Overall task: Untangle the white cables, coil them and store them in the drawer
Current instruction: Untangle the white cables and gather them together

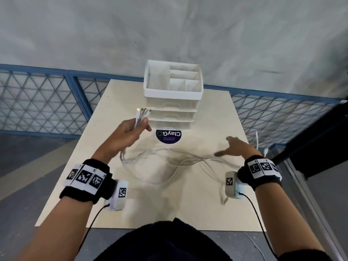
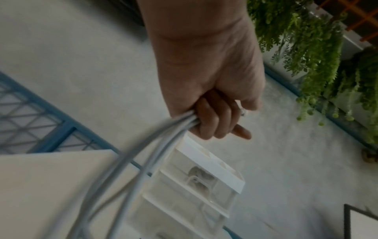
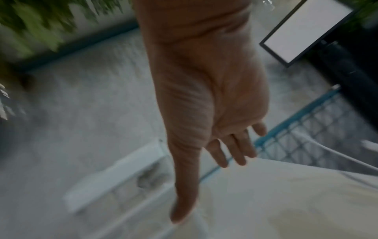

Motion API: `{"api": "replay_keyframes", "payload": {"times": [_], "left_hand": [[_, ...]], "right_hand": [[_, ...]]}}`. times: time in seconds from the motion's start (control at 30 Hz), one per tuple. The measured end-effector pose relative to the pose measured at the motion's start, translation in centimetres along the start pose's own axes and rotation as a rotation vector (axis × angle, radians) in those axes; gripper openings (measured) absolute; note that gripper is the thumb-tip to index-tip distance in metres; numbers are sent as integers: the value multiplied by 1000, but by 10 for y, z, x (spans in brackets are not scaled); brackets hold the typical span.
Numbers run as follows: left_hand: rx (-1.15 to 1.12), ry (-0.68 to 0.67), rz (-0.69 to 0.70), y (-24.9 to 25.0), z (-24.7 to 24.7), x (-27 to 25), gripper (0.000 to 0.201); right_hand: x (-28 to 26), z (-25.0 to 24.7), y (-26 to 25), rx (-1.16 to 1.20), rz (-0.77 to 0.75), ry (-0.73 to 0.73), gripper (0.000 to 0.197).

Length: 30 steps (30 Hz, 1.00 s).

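Several white cables (image 1: 169, 159) lie in loose tangled loops across the middle of the beige table (image 1: 216, 204). My left hand (image 1: 131, 132) grips a bunch of their plug ends (image 1: 143, 112), raised just left of the white drawer unit (image 1: 171, 117); its fingers (image 2: 212, 119) curl round the cables (image 2: 143, 161). My right hand (image 1: 233, 147) hovers above the cables near the table's right side, fingers (image 3: 231, 150) straight and spread, holding nothing. The drawer unit (image 2: 204, 181) has its drawers closed, and coiled white cable shows through one clear front.
An open divided tray (image 1: 173, 80) tops the drawer unit. A round purple sticker (image 1: 168, 135) sits in front of it. More white cable ends (image 1: 257, 140) hang off the table's right edge. A blue mesh fence (image 1: 37, 104) runs behind; a dark monitor (image 3: 306, 30) stands at right.
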<state>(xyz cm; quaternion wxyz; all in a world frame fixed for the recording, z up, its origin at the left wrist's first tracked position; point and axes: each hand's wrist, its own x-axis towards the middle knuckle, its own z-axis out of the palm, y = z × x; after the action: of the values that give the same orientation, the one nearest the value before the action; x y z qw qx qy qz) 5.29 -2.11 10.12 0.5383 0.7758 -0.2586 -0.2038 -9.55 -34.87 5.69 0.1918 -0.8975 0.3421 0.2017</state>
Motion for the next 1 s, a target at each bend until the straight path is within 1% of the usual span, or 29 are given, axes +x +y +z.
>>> {"api": "replay_keyframes", "payload": {"times": [0.03,0.07,0.1,0.13,0.17,0.23,0.3,0.37,0.5,0.6,0.7,0.8,0.9,1.0], "left_hand": [[-94,-47,-14,4,4,0,42],[-169,-87,-20,7,10,0,45],[-214,-121,-17,12,14,1,45],[-234,-151,-11,15,18,1,45],[-243,-174,-2,19,22,1,45],[-244,-196,31,25,28,1,46],[-242,-199,58,30,30,1,45],[-258,-202,72,31,30,0,45],[-275,-201,88,32,31,-1,49],[-292,-204,91,31,34,-1,52],[-350,-203,75,27,36,2,46],[-417,-219,59,26,37,6,42],[-401,-248,60,27,37,9,41],[-369,-294,57,28,34,13,43]], "right_hand": [[-5,-5,-20,98,-113,94,81],[-11,-9,-41,237,-243,195,67],[-19,-15,-64,413,-385,260,51],[-31,-21,-88,593,-519,253,39],[-41,-26,-110,725,-639,197,34],[-59,-32,-145,843,-804,89,35],[-68,-33,-167,865,-889,66,36],[-71,-33,-175,889,-909,87,34],[-72,-33,-176,912,-895,117,28],[-72,-33,-177,818,-921,183,24],[-70,-31,-177,708,-950,255,22],[-69,-30,-175,641,-944,312,24],[-66,-27,-171,714,-905,312,33],[-62,-25,-169,739,-881,306,24]]}}
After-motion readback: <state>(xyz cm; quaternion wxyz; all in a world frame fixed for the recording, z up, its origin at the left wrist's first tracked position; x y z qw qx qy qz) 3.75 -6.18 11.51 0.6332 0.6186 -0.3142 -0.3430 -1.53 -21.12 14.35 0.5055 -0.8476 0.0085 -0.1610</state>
